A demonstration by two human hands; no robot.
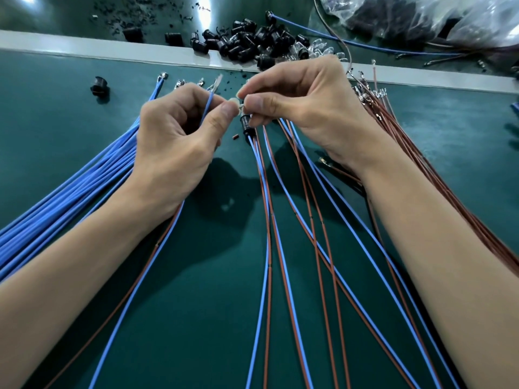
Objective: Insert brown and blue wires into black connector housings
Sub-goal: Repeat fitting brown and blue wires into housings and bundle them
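- Left hand (pixel 179 130): fingers curled; thumb and forefinger pinch one thin blue insulated wire (pixel 207 106) near its terminal end, which points toward 1 o'clock.
- Right hand (pixel 303 99): fingers curled; thumb and forefinger are pinched together at the meeting point of both hands, on a small metallic tip that is mostly hidden; what the tip belongs to cannot be told.
- Black cylindrical plastic connector housing (pixel 246 123): touching the underside of the right fingers, apparently held there; one brown and one blue lead trail from it toward 6 o'clock.
- Finished brown-and-blue wire pairs (pixel 283 248): fanned across the dark green bench mat (pixel 56 122) from the hands toward 6 o'clock.
- Bundle of loose blue wires (pixel 70 197): at 8 o'clock of the left hand; bundle of loose brown wires (pixel 393 130): at 3 o'clock of the right hand.
- Pile of black connector housings (pixel 247 37): at 12 o'clock, well apart from the hands; clear plastic bag (pixel 449 18): at 1 o'clock.
- Step in hand, as judged: aligning a wire terminal with a housing cavity; seating is not yet confirmed.
- Next move calls for: a straight push along the cavity axis; a firm hold on the housing; no bending of the terminal.
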